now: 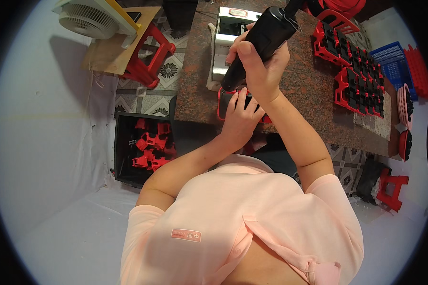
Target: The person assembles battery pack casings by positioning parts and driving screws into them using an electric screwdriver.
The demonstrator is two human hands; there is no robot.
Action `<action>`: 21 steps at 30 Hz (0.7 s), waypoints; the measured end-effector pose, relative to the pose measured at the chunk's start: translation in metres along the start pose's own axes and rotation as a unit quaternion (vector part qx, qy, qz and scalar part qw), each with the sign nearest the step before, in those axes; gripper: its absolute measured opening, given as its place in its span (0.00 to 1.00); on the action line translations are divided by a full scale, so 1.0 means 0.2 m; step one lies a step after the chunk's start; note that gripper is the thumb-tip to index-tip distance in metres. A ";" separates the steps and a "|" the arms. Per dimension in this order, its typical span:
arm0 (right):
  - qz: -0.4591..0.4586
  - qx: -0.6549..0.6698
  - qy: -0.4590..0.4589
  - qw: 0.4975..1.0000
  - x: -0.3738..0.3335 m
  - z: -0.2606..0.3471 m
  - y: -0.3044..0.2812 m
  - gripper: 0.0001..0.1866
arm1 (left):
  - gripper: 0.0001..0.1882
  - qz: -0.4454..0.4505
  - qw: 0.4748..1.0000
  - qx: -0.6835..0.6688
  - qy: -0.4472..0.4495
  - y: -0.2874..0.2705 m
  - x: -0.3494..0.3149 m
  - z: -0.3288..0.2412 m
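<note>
My right hand [266, 66] is wrapped around a black electric screwdriver [271, 31] above the near edge of the table. Its narrow end slants down and left, close over a red and black plastic part [222, 108]. A thick black cord or hose leaves the tool's upper end. My left hand [242, 114] holds the part down at the table edge, fingers bent over its top. Both my hand and the tool hide much of the part. Just beyond it stands a white screw feeder box [228, 45], partly behind the screwdriver.
Rows of red and black parts [359, 90] stand on the speckled stone table [299, 90] at the right. A black bin [121, 156] of red pieces sits below left. A fan [88, 21] and red stool [154, 57] are far left. Blue crates [392, 64] stand far right.
</note>
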State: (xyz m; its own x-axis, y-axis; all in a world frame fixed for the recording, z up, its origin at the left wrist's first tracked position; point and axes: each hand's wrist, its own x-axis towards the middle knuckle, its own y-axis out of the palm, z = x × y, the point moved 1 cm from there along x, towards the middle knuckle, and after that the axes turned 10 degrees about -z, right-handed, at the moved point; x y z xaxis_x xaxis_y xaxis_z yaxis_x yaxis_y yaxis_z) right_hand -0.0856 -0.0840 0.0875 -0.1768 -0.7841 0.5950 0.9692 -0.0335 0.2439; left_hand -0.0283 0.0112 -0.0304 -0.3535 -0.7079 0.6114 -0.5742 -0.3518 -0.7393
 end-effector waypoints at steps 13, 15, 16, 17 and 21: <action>0.018 0.000 -0.016 1.000 -0.02 -0.01 0.00 0.21 | 0.21 0.012 1.000 -0.014 -0.016 0.00 0.01 0.00; -0.002 0.002 -0.022 1.000 0.00 0.00 0.00 0.20 | 0.21 0.005 1.000 -0.014 -0.012 -0.01 0.01 0.00; -0.003 0.000 -0.023 1.000 0.01 0.00 -0.01 0.20 | 0.22 0.011 1.000 -0.007 -0.009 -0.01 0.02 0.00; -0.001 0.001 -0.022 1.000 0.02 0.00 -0.02 0.19 | 0.22 0.016 1.000 0.000 -0.007 -0.01 0.02 -0.01; -0.025 0.036 0.003 0.999 0.02 0.01 0.00 0.17 | 0.23 0.022 1.000 0.006 -0.007 -0.02 0.02 0.00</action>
State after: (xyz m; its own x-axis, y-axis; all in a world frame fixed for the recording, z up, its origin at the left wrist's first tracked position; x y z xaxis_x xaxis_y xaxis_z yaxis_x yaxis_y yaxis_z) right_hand -0.0876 -0.0851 0.0918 -0.2234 -0.7858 0.5767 0.9442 -0.0276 0.3282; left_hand -0.0282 0.0108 -0.0259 -0.3677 -0.7321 0.5734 -0.5496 -0.3264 -0.7691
